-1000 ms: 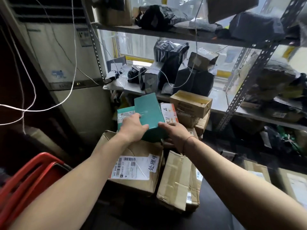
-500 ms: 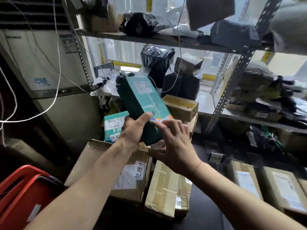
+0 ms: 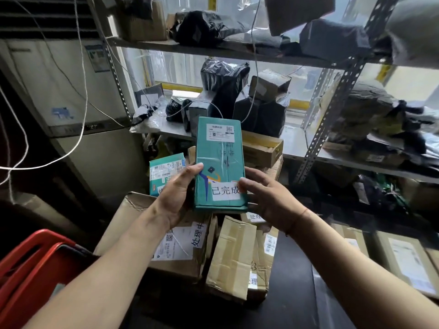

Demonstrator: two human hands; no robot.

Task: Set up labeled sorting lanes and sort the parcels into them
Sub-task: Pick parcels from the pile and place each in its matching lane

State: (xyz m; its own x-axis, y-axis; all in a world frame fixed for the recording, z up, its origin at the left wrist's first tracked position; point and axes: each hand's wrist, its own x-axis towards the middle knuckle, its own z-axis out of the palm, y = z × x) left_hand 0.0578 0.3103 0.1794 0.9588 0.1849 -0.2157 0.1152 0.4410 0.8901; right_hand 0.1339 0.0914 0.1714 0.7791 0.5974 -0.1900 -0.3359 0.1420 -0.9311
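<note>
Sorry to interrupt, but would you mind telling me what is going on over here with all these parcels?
A person is sorting parcels by a metal shelf rack. The left hand grips a teal parcel upright, label side facing the camera, while the right hand touches its right edge with fingers spread. A white sticker reads 已完成. Below lie taped cardboard boxes, one marked 处理中.

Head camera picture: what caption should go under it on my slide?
Left hand holds up a teal parcel labelled 已完成, right hand beside it, above taped cardboard boxes.
</note>
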